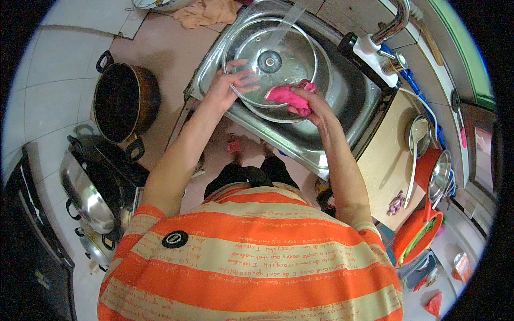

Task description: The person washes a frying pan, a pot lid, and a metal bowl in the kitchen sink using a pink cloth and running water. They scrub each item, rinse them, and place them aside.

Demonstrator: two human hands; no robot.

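Note:
A round glass pot lid (281, 94) with a metal rim and a dark centre knob is held over the steel sink (349, 100). My left hand (237, 84) is at its left rim, fingers spread over the glass, thumb hidden. In my right hand (311, 102) is a bunched pink cloth (287, 96), pressed on the lid's lower right rim. Water (289, 22) streams down onto the lid's upper part. A second round rim shows beneath the lid; whether it is another lid or a bowl, I cannot tell.
A deep dark pot (124, 102) stands left of the sink. A chrome faucet (397, 24) rises at the upper right. On the right counter are a ladle (413, 164), a red saucepan (429, 176), a red basin (417, 236) with greens, and shallots or garlic (396, 203). A tan cloth (207, 12) lies behind.

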